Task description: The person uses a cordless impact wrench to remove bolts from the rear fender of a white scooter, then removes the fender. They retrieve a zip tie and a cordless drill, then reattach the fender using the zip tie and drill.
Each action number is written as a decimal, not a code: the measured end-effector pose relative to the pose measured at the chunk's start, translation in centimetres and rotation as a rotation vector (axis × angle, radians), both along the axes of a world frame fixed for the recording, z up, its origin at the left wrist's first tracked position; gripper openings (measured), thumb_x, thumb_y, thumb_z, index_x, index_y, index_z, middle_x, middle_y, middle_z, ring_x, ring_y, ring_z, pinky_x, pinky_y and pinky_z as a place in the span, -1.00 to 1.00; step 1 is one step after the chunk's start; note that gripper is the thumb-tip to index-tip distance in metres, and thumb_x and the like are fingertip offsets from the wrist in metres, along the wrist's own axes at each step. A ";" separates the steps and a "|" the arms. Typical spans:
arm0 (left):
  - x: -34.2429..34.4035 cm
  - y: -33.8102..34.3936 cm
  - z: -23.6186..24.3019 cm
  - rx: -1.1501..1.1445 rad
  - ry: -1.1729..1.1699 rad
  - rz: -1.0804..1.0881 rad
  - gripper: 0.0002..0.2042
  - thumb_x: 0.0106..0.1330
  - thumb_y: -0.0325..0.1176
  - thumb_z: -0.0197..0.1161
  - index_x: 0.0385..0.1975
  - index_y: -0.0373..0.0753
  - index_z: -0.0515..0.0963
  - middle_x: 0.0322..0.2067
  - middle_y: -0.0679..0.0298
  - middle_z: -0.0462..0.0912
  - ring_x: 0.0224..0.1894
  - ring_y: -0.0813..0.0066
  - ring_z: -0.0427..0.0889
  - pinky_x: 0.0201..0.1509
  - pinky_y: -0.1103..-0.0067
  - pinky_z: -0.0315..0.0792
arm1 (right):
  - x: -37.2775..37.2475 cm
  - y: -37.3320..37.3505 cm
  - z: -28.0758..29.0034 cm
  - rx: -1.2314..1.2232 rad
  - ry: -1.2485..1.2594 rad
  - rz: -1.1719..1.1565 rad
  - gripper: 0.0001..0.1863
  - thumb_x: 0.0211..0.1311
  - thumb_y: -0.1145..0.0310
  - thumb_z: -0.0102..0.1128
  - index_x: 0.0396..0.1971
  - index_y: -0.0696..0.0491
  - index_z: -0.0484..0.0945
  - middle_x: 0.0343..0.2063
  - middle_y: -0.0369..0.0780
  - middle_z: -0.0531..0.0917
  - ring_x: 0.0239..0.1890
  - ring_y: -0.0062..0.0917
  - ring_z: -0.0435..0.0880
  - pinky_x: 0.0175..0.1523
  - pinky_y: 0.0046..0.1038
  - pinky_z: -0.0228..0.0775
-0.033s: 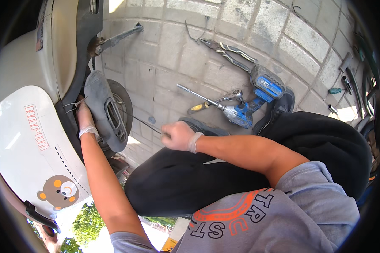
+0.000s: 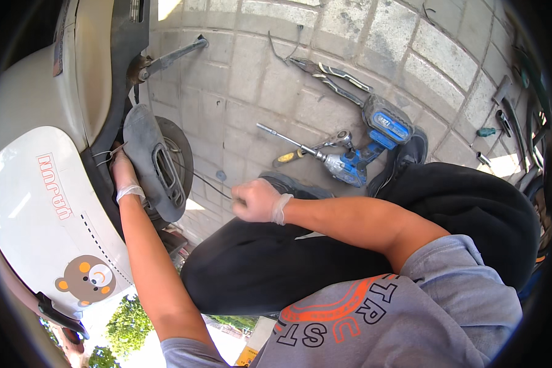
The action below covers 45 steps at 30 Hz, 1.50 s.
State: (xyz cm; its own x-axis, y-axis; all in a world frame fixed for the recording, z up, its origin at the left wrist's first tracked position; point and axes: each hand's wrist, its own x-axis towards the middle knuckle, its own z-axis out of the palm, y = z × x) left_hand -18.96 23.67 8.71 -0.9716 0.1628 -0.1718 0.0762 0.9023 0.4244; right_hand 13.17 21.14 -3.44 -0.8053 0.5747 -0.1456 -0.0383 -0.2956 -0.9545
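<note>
My right hand (image 2: pixel 256 200), in a thin clear glove, is closed on the end of a thin dark cable (image 2: pixel 208 183). The cable runs left from it to the grey mudguard-like plastic part (image 2: pixel 147 156) on a scooter, passing by the wheel (image 2: pixel 181 144). My left hand (image 2: pixel 125 174), gloved the same way, reaches in between that grey part and the white body panel (image 2: pixel 34 184). Its fingers are hidden there. Beside its fingertips a thin pale wire (image 2: pixel 104 153) sticks out.
On the paving lie a blue cordless impact driver (image 2: pixel 349 167) with a long socket, a ratchet wrench (image 2: pixel 341 140), a yellow-handled tool (image 2: pixel 288 157) and pliers (image 2: pixel 331 76). A metal kickstand-like bar (image 2: pixel 175 56) juts from the scooter. More tools, including a hammer (image 2: pixel 503 90), lie at far right.
My right hand has shifted very slightly left and toward me, with the cable still in it. My left hand stays behind the grey part.
</note>
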 end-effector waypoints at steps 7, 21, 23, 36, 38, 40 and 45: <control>0.5 -0.2 0.3 0.048 -0.190 0.074 -0.32 0.36 0.20 0.01 0.09 -0.40 0.45 0.03 0.20 0.56 0.02 0.42 0.50 0.18 0.56 0.31 | 0.4 1.2 2.7 0.033 0.109 0.007 -0.84 -0.06 0.36 0.09 -0.66 0.14 0.45 -0.63 -0.04 0.58 -0.52 -0.05 0.57 -0.39 -0.14 0.43; -2.8 -1.0 -1.5 0.086 -0.050 -0.050 -0.40 0.39 0.11 0.03 0.14 -0.34 0.44 0.13 0.21 0.50 0.13 0.39 0.47 0.25 0.57 0.25 | 0.5 3.8 5.8 0.145 0.110 -0.073 -0.84 -0.15 0.40 0.12 -0.75 0.14 0.41 -0.72 -0.07 0.52 -0.63 -0.09 0.52 -0.49 -0.19 0.38; -3.1 -0.7 -1.6 0.163 -0.218 0.088 -0.40 0.40 0.11 0.00 0.15 -0.35 0.44 0.14 0.22 0.50 0.13 0.39 0.47 0.25 0.57 0.25 | 0.4 4.0 6.5 0.127 0.170 -0.134 -0.84 -0.16 0.44 0.12 -0.75 0.15 0.36 -0.75 -0.05 0.46 -0.66 -0.09 0.48 -0.54 -0.21 0.34; -4.6 -0.1 -1.4 0.314 -0.486 0.113 -0.38 0.35 0.19 -0.06 0.13 -0.24 0.45 0.10 0.25 0.53 0.15 0.29 0.45 0.26 0.45 0.28 | -2.5 6.3 8.6 0.006 -0.164 0.109 -0.71 0.02 0.26 0.05 -0.62 0.16 0.61 -0.61 0.01 0.62 -0.49 -0.05 0.64 -0.23 -0.13 0.49; -5.5 -0.8 -1.6 0.314 -0.462 0.093 -0.39 0.34 0.18 -0.06 0.13 -0.23 0.45 0.10 0.24 0.53 0.15 0.27 0.46 0.26 0.43 0.28 | -3.3 6.4 8.9 -0.040 -0.197 0.119 -0.71 0.03 0.26 0.05 -0.60 0.16 0.62 -0.61 0.00 0.63 -0.48 -0.07 0.64 -0.22 -0.14 0.49; -6.8 -1.6 -2.1 0.321 -0.487 0.138 -0.41 0.34 0.16 -0.06 0.12 -0.21 0.46 0.09 0.23 0.54 0.14 0.27 0.46 0.26 0.43 0.28 | -3.8 6.2 9.2 -0.100 -0.209 0.133 -0.71 0.04 0.26 0.05 -0.59 0.16 0.62 -0.60 0.01 0.63 -0.47 -0.07 0.65 -0.22 -0.15 0.49; -10.6 -3.0 -2.6 0.236 -0.679 0.219 -0.46 0.33 0.12 -0.06 0.07 -0.18 0.49 0.05 0.21 0.57 0.12 0.25 0.48 0.27 0.41 0.27 | -5.6 4.9 10.7 -0.291 -0.245 0.076 -0.72 0.05 0.26 0.05 -0.58 0.16 0.62 -0.59 0.03 0.63 -0.46 -0.06 0.64 -0.23 -0.14 0.49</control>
State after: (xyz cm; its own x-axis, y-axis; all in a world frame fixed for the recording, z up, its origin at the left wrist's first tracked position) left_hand -29.60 20.68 6.07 -0.6785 0.0848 -0.7296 -0.4426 0.7455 0.4983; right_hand 7.60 26.00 7.21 -0.7652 0.4206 -0.4874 0.2135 -0.5485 -0.8084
